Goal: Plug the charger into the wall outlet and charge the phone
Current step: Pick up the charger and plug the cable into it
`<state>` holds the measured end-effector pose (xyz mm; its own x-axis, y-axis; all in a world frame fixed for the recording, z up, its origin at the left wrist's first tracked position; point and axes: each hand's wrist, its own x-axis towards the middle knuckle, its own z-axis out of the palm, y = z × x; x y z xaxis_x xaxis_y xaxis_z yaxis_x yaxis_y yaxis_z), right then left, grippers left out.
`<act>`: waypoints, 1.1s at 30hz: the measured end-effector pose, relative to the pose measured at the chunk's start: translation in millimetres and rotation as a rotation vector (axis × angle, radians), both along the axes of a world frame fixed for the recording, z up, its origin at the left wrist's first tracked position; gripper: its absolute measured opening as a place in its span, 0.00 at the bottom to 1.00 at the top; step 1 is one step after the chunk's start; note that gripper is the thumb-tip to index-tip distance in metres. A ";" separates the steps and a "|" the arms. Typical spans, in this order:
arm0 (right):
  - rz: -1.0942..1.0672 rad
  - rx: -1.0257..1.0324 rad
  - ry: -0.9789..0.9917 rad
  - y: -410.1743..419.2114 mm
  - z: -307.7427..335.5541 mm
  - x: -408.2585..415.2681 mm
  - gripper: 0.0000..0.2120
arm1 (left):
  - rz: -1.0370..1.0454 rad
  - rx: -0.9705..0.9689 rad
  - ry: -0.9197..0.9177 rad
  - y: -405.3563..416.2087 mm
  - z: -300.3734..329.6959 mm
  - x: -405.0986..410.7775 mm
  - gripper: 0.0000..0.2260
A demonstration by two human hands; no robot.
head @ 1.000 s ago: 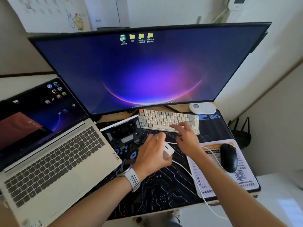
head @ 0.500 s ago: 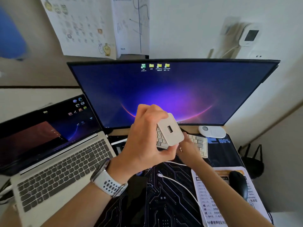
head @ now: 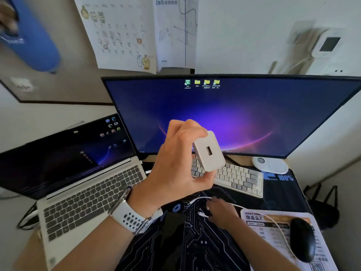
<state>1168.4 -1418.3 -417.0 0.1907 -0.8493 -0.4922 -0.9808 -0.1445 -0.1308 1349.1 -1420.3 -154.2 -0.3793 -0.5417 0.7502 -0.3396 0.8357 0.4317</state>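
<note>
My left hand (head: 175,163), with a white watch on the wrist, holds a white charger block (head: 210,151) up in front of the monitor, its USB port facing me. On the dark desk mat lies a white cable (head: 254,212); my right hand (head: 220,212) rests on it with fingers pinching near its plug end. A dark phone (head: 172,225) lies on the mat just below my left wrist, partly hidden. Two white wall outlets show: one (head: 22,84) at far left, blurred, and another (head: 339,70) at the upper right above the monitor.
A wide monitor (head: 234,114) stands behind, a laptop (head: 78,192) open at left, a small white keyboard (head: 236,177) in the middle, a black mouse (head: 302,237) on a printed pad at right. A white wall unit (head: 326,44) with a cord hangs at upper right.
My left hand lifted the charger block from the mat up in front of the monitor. My right hand moved from the keyboard's edge down onto the cable. The view tilted upward.
</note>
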 end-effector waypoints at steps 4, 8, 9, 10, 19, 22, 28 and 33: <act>0.029 -0.033 0.029 3.3 -11.8 8.9 0.16 | 0.019 0.027 -0.017 1.4 3.5 4.7 0.26; 0.073 -0.074 0.056 -0.6 -16.5 13.0 0.14 | 0.034 0.074 -0.019 -0.4 7.0 11.3 0.25; 0.079 -0.076 0.061 -0.9 -17.6 13.7 0.14 | 0.044 0.084 -0.021 -1.2 7.0 12.5 0.25; 0.079 -0.077 0.061 -0.9 -18.7 13.9 0.13 | 0.055 0.090 -0.023 -1.7 6.3 13.4 0.24; -0.013 -0.086 -0.017 -0.9 -5.8 4.0 0.10 | 0.060 0.108 -0.024 -0.9 -7.3 6.8 0.24; -0.136 -0.104 -0.129 -0.8 3.5 2.8 0.08 | 0.039 0.099 -0.027 0.2 -10.4 0.6 0.24; -0.345 -0.326 -0.450 -19.1 56.3 -5.2 0.03 | 0.022 0.072 -0.048 -2.6 -8.0 -5.6 0.26; -0.403 -0.523 -0.782 -26.6 128.9 -13.2 0.05 | 0.000 0.035 -0.006 -2.5 -0.7 -8.4 0.25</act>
<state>1155.2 -1444.8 -288.1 -0.0479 -0.9940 0.0984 -0.6360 -0.0456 -0.7703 1340.7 -1422.8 -154.8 -0.3836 -0.5675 0.7286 -0.3419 0.8201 0.4588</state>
